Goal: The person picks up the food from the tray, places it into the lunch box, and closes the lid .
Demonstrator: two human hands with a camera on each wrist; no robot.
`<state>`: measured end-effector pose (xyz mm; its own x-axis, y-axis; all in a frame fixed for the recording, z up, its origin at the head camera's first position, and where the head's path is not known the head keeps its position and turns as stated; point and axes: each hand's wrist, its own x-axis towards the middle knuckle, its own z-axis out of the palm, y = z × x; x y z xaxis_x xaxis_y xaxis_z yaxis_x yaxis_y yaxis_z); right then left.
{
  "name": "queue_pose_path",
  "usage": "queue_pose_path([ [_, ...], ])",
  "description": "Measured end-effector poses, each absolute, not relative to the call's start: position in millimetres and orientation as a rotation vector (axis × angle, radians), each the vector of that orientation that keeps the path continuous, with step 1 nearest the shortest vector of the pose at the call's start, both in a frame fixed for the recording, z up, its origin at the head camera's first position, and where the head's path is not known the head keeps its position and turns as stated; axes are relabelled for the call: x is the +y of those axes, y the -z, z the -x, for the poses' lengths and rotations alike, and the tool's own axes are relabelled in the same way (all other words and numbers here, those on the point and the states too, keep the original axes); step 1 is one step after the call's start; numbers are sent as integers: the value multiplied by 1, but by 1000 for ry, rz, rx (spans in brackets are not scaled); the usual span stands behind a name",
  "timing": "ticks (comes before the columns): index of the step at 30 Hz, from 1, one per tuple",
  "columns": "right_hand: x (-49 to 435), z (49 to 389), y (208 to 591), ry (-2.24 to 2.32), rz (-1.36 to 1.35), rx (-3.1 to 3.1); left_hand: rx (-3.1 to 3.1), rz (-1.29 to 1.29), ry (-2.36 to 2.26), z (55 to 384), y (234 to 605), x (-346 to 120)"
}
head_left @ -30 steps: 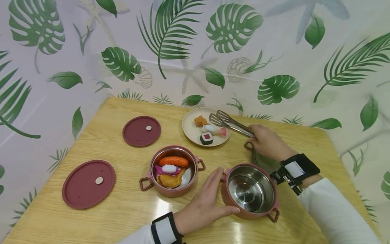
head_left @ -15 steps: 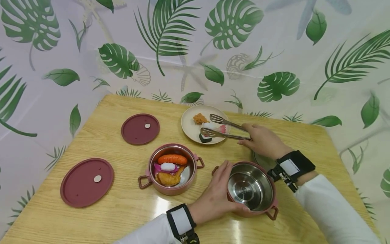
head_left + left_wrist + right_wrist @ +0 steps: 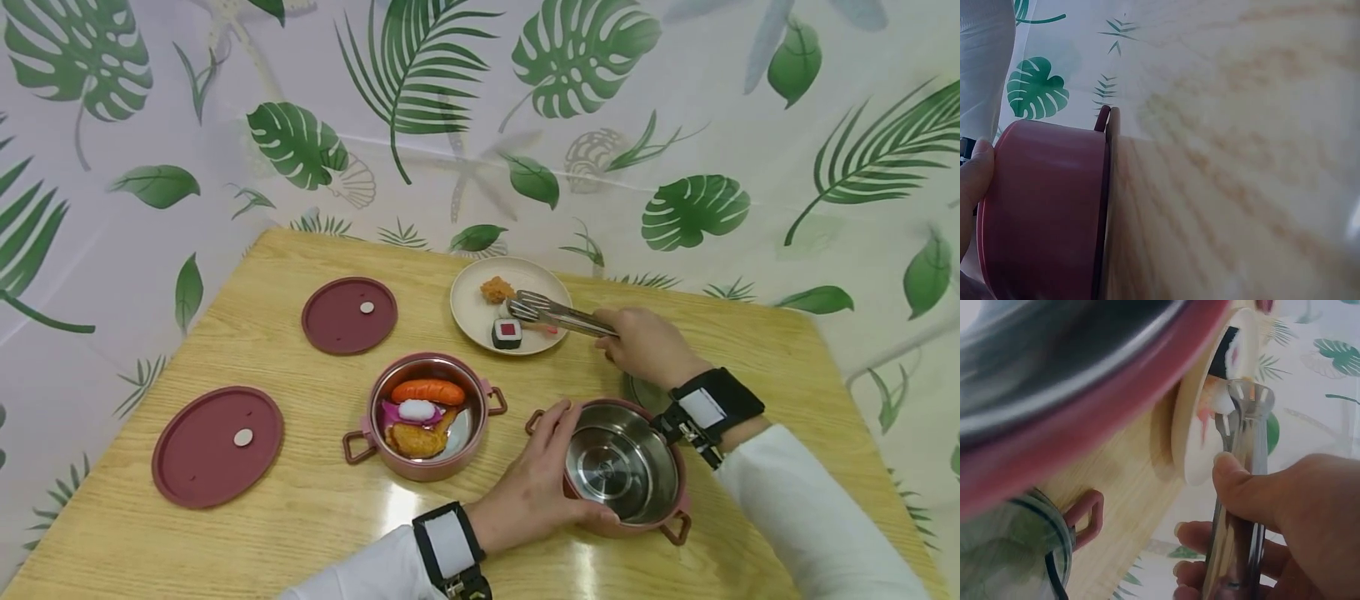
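My right hand (image 3: 648,346) holds metal tongs (image 3: 573,319) by the handles, thumb on one arm and fingers round the other. The tongs' slotted heads are close together over the shrimp sushi (image 3: 1213,400) on a cream plate (image 3: 471,308), mostly covering it in the head view. Beside it on the plate lie a sushi roll (image 3: 506,334) and a brown fried piece (image 3: 497,290). My left hand (image 3: 528,492) grips the side of a pink steel-lined pot (image 3: 662,467) with nothing inside, thumb at the near rim and fingers along the left side.
Left of my hand stands a second pink pot (image 3: 427,475) with a sausage, a drumstick and a purple-and-white piece. Two maroon lids (image 3: 217,467) lie at the left. A clear glass vessel (image 3: 1016,550) with a pink handle (image 3: 1088,519) is under my right wrist.
The tongs first spread wide over the plate, then their heads came together over the shrimp sushi. My left hand moved right and farther round the pot.
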<state>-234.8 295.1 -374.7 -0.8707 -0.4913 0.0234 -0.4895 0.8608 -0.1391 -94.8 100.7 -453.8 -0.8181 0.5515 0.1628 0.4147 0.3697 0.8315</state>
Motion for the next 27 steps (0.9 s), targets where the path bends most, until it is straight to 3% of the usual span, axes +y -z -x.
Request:
queue_pose_path([
  [15, 295, 232, 383, 176, 742, 3154, 2484, -880, -1397, 95, 454, 99],
  [27, 308, 224, 368, 253, 723, 3179, 2448, -818, -1468, 95, 455, 99],
])
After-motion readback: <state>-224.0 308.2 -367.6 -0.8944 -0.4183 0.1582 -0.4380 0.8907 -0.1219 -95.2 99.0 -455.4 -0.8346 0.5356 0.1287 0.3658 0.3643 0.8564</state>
